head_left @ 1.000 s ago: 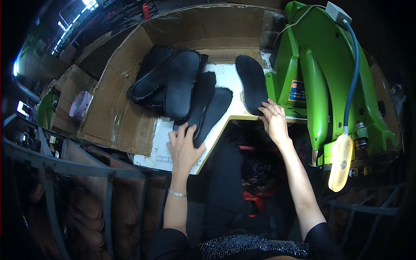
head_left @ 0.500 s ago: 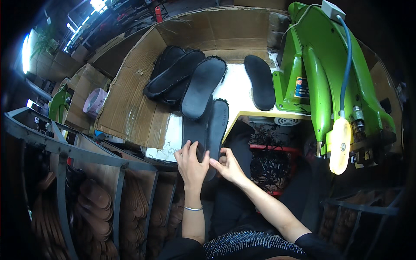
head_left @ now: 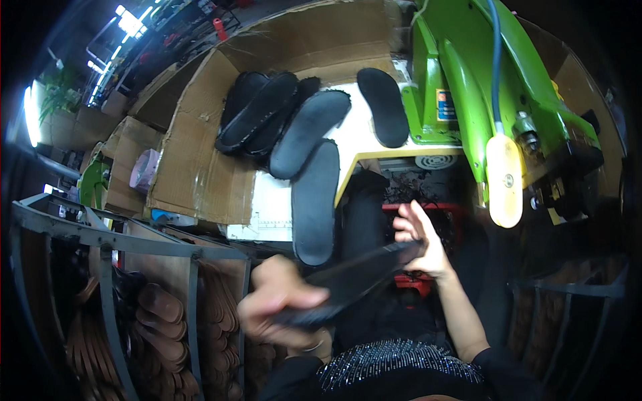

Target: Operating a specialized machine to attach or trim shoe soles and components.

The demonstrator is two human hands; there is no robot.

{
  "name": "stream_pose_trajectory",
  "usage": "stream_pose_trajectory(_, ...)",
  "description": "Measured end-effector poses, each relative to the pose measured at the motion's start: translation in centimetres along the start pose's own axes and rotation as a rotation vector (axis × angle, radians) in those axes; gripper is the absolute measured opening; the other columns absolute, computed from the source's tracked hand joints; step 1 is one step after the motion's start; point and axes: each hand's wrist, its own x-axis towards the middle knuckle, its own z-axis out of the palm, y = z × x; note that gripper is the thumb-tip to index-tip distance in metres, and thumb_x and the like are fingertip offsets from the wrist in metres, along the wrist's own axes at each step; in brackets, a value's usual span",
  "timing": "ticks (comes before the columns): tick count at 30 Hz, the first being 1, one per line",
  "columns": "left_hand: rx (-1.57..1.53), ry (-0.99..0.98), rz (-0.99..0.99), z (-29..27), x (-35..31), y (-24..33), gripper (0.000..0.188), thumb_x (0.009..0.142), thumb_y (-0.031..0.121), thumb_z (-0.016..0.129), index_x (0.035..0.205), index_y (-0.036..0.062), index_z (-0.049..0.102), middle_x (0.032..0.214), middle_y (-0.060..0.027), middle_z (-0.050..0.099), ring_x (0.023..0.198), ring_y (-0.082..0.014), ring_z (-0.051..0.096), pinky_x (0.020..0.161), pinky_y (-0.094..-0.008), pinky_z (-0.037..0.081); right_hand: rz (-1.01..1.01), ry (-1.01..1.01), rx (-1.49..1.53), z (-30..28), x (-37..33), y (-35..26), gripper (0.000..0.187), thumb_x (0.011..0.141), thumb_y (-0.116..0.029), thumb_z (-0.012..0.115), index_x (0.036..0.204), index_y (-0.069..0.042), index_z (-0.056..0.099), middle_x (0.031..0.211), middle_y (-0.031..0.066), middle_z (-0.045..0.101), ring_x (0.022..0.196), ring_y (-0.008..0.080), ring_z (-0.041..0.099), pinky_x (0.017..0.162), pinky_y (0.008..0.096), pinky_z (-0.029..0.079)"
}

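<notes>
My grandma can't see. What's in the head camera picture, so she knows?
A person's left hand holds a blurred black sole, its other end at the right hand. Beyond, more black soles lie on a white tabletop by cardboard walls, with a green machine to the right.

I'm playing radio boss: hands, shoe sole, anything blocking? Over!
Left hand gripping sole; right hand open at its other end. Sole blurred. Nothing seen blocking; another sole overhangs table.

left hand (head_left: 275, 297): curled, thumb inward, blurred; right hand (head_left: 428, 248): fingers raised, extended; right forearm (head_left: 463, 315): slanting inward
</notes>
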Motion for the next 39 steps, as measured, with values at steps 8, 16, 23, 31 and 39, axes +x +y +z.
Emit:
stream_pose_trajectory(8,0.144,-0.113,-0.465,14.1,-9.5,-5.1,0.065,0.074,-0.002,0.072,0.130,-0.0053,0.039,0.120,-0.0162,0.051,0.107,-0.0241,0.054,0.092,-0.0331,0.046,0.294,0.429,0.135,-8.1,-16.6,-0.4,0.039,0.066,-0.001,0.081,0.102,0.004,0.067,0.101,0.0091,0.068,0.089,0.0152,0.063,0.086,0.0281,0.048)
stream_pose_trajectory(16,-0.166,-0.343,-0.870,19.1,-11.1,-4.3,0.025,0.085,0.009,0.066,0.106,-0.0041,0.061,0.090,-0.0066,0.065,0.080,-0.0146,0.060,0.076,-0.0267,0.048,0.183,0.601,0.305,-8.3,-21.9,0.6,0.049,0.065,-0.005,0.083,0.111,-0.001,0.063,0.109,0.0073,0.065,0.099,0.0179,0.061,0.092,0.0304,0.046)
stream_pose_trajectory(23,-0.093,-0.444,-0.778,21.7,-7.7,-4.7,0.022,0.084,0.019,0.067,0.087,-0.0030,0.065,0.071,-0.0028,0.062,0.064,-0.0068,0.049,0.060,-0.0236,0.043,0.117,0.614,0.409,-6.7,-19.2,-1.4,0.061,0.064,0.000,0.079,0.121,-0.001,0.056,0.118,0.0093,0.061,0.109,0.0200,0.057,0.098,0.0324,0.042)
stream_pose_trajectory(31,-0.181,-0.344,-0.774,20.3,-9.5,-5.2,0.022,0.086,0.018,0.066,0.091,-0.0031,0.066,0.074,-0.0018,0.063,0.067,-0.0068,0.052,0.063,-0.0220,0.043,-0.142,1.095,0.254,-7.5,-20.1,-7.1,0.071,0.062,0.000,0.068,0.128,0.006,0.043,0.117,0.0149,0.059,0.109,0.0278,0.057,0.099,0.0387,0.044)
stream_pose_trajectory(39,-0.058,-0.361,-0.618,20.0,-11.2,-7.0,0.030,0.082,0.012,0.068,0.106,-0.0029,0.059,0.091,-0.0044,0.062,0.081,-0.0104,0.055,0.074,-0.0235,0.045,-0.170,1.304,-0.216,-13.5,-13.9,-17.0,0.079,0.075,-0.005,0.068,0.140,0.011,0.025,0.141,0.0210,0.034,0.125,0.0247,0.040,0.106,0.0333,0.030)
